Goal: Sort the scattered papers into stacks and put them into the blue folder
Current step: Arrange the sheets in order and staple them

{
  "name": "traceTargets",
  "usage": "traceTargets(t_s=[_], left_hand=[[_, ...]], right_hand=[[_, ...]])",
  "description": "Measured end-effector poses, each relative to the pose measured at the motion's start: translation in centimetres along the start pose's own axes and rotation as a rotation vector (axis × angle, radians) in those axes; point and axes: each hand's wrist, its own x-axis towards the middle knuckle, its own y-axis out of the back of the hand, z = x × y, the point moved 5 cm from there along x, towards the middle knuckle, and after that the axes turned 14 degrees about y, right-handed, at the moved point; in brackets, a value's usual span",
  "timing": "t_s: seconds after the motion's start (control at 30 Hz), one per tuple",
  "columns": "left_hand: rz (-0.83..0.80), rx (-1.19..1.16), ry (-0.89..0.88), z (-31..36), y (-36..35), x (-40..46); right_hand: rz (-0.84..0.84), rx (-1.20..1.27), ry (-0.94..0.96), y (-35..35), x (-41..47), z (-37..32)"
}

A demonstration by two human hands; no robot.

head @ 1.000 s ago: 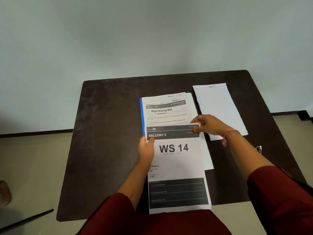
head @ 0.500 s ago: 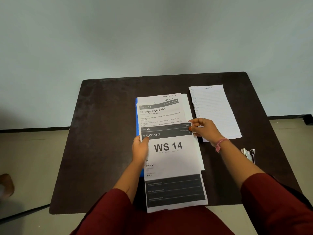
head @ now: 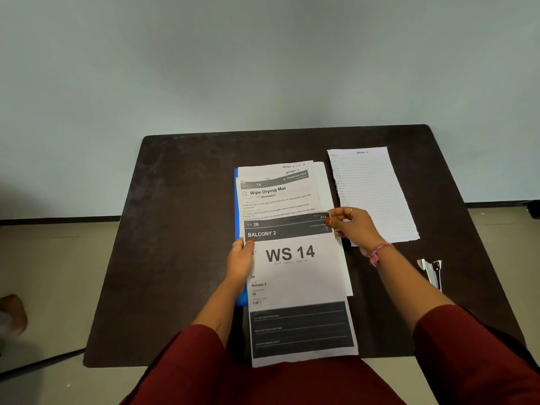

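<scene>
Both hands pinch the sheet (head: 295,276), left hand (head: 241,258) and right hand (head: 352,226); its length points away toward the stack (head: 277,191) on the blue folder (head: 236,200).

maroon sleeves (head: 467,346), pink thread bracelet (head: 377,254), perhaps finger rings (head: 351,210)

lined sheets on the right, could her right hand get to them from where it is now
Probably yes. The right hand pinches the top corner of the WS 14 sheet, and the lined sheets lie just beside it on the table with nothing between. It would have to let go of the sheet first.
</scene>
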Motion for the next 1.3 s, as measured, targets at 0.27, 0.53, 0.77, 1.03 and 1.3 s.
traceTargets(t_s=[0.27,0.53,0.77,1.03,1.3], left_hand=[[0.009,0.014,-0.065,0.5,0.4,-0.2],[0.028,0.022,-0.101,0.8,0.6,-0.2],[0.051,-0.053,-0.139,1.3,2.7,0.4],[0.133,0.09,-0.161,1.2,3.2,1.1],[0.3,0.31,-0.353,2.9,3.4,-0.1]], right_hand=[[-0.063,0.196,-0.171,0.9,1.2,-1.0],[-0.031,0.072,-0.156,0.3,1.1,-0.4],[-0.025,-0.033,-0.042,-0.1,0.8,0.1],[0.002,-0.298,0.103,-0.1,0.8,-0.1],[-0.011,-0.46,0.27,-0.2,-0.2,-1.5]])
